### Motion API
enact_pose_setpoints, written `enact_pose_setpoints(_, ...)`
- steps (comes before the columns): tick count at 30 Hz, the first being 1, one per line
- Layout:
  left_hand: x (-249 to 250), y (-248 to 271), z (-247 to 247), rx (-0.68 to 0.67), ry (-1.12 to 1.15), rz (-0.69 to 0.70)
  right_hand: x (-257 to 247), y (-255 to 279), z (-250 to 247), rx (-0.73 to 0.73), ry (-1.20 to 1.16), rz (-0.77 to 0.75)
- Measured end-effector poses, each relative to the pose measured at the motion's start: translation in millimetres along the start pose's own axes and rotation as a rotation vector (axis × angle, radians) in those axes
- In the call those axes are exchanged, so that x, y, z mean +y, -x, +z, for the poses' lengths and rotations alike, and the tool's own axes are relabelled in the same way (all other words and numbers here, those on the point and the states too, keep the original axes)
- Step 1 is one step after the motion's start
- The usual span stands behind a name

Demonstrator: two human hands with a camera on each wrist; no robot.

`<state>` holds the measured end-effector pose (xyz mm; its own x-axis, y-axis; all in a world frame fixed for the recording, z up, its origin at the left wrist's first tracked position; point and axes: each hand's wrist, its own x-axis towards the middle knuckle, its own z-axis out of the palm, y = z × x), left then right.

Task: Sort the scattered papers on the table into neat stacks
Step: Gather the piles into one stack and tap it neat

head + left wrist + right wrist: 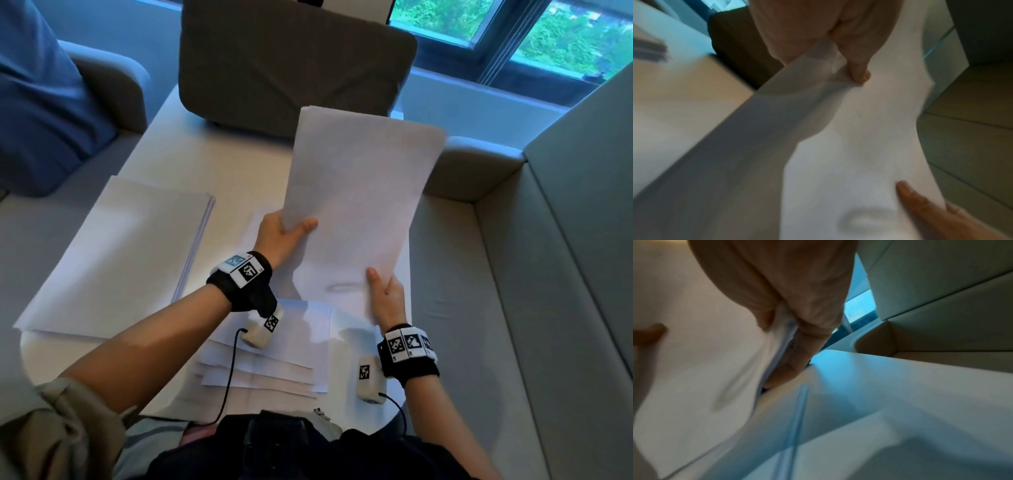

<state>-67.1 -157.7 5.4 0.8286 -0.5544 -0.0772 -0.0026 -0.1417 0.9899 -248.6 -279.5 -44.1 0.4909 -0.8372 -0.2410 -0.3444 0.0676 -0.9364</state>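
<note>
A bundle of white sheets [359,205] is held up above the white table [212,150], tilted away from me. My left hand [284,233] pinches its near left edge, thumb on top. My right hand [385,298] grips the near right corner, thumb on the face and fingers behind. The left wrist view shows the bundle [849,154] with my left thumb [857,71] pressed on it. In the right wrist view my right hand's fingers [795,363] lie behind the sheets [701,369]. A neat stack [113,253] lies on the table's left. Loose overlapping sheets [274,363] lie under my wrists.
A dark padded chair back [294,65] stands at the table's far edge. Grey sofa seats [496,308] run along the right, with a blue cushion [41,102] at the far left. A window [513,31] is beyond. Cables hang from both wrist cameras over the near edge.
</note>
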Motion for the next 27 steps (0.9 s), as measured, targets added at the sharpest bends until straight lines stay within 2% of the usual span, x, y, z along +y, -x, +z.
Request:
enact_pose_setpoints(5, -26, 4, -40, -0.064, -0.158, -0.04, -24, 8, 33, 0.005, -0.023, -0.003)
enact_pose_setpoints(7, -40, 12, -60, -0.113, -0.223, -0.11, -31, 8, 45, 0.005, -0.027, -0.009)
enact_pose_setpoints(9, -47, 17, -79, -0.107, -0.27, -0.188, -37, 8, 61, -0.031, 0.018, 0.003)
enact_pose_setpoints(13, -52, 21, -124, -0.026, -0.287, -0.195, -40, 10, 92, -0.112, 0.146, 0.007)
enact_pose_setpoints(16, -55, 22, -174, 0.029, -0.281, -0.23, -28, 7, 109, -0.15, 0.302, 0.077)
enact_pose_setpoints(21, -66, 35, -262, 0.128, -0.298, -0.193, 9, 2, 122, -0.213, 0.9, 0.128)
enact_pose_setpoints(24, -83, 48, -301, 0.177, -0.273, -0.222, 15, 11, 133, -0.144, 1.011, 0.134)
enact_pose_setpoints(27, -102, 57, -329, 0.189, -0.262, -0.247, 19, 16, 146, -0.183, 1.076, 0.172)
